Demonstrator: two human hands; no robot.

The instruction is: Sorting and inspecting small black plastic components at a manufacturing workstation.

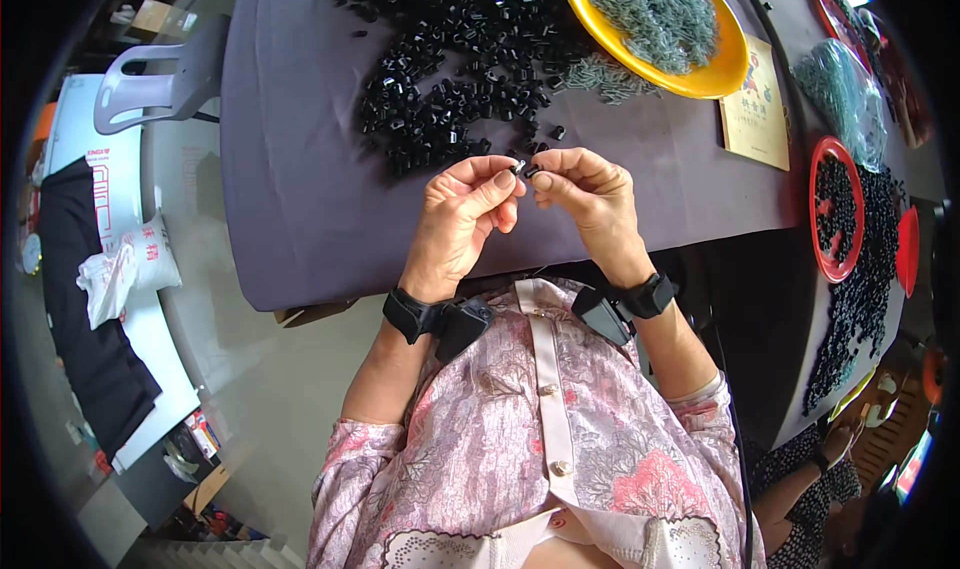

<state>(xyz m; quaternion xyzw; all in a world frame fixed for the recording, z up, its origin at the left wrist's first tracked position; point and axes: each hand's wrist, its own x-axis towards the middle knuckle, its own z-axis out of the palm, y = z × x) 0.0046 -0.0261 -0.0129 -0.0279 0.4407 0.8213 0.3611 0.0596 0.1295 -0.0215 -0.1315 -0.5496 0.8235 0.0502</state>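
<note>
Both my hands meet over the near part of the grey-covered table point(300, 219), fingertips almost touching. My left hand point(455, 214) is closed in a pinch on a small black plastic piece point(516, 168) with a pale, shiny bit at it. A second small black piece point(532, 170) sits in the closed thumb and finger of my right hand point(597, 201). Just beyond my fingers spreads a large heap of glossy black plastic pieces point(440, 99). To its right, a yellow basin point(735, 67) holds many slim grey-green translucent pieces point(660, 24), some spilled beside it.
A printed yellowish booklet point(758, 119) lies by the basin. Farther right are a red tray point(818, 219), a clear plastic bag point(850, 99) and more black pieces point(850, 319). Another person's arm point(800, 479) shows at lower right. A grey plastic chair point(190, 74) stands at the table's left.
</note>
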